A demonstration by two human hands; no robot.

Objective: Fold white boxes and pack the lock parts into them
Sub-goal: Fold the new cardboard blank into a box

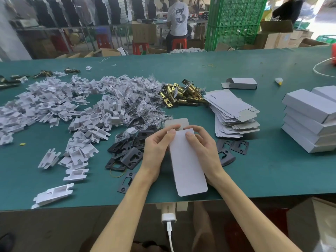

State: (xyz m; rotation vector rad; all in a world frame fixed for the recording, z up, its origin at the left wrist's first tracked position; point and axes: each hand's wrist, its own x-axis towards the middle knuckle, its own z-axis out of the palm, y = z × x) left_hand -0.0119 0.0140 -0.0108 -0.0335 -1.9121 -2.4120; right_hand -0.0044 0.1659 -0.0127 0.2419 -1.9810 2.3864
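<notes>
Room: workshop floor behind the bench, with stacked green crates (234, 20), cardboard cartons, red stools, and a person in a white shirt (177, 19) seated facing away.
Surface: green table (254, 171), its near edge running across the lower part of the view; a white charger and cable (169, 220) hang below that edge.
Folded boxes: one stack of closed white boxes (309, 120) at the right, at least five visible, count uncertain at the frame edge; one single box with an open end (240, 83) lying apart, farther back.
Flat blanks: one fanned pile of unfolded box blanks (234, 113) just right of the hands; too many to count.
White inserts: large loose heap of white inserts (60, 106) across the left half; uncountable.
Bagged parts: heap of clear bags (140, 99) at centre.
Brass latches: small pile of brass latches (181, 96) between the bags and the blanks.
Black plates: scattered black strike plates (127, 153), roughly a dozen, on both sides of the hands.
Box in work: white box (187, 160) lies lengthwise toward the person, over the table near the front edge, far flap raised.
Left hand: left hand (156, 148) grips the box's left side, thumb on top, fingers curled at the far end.
Right hand: right hand (205, 144) grips the right side likewise, thumb pressed on top.
</notes>
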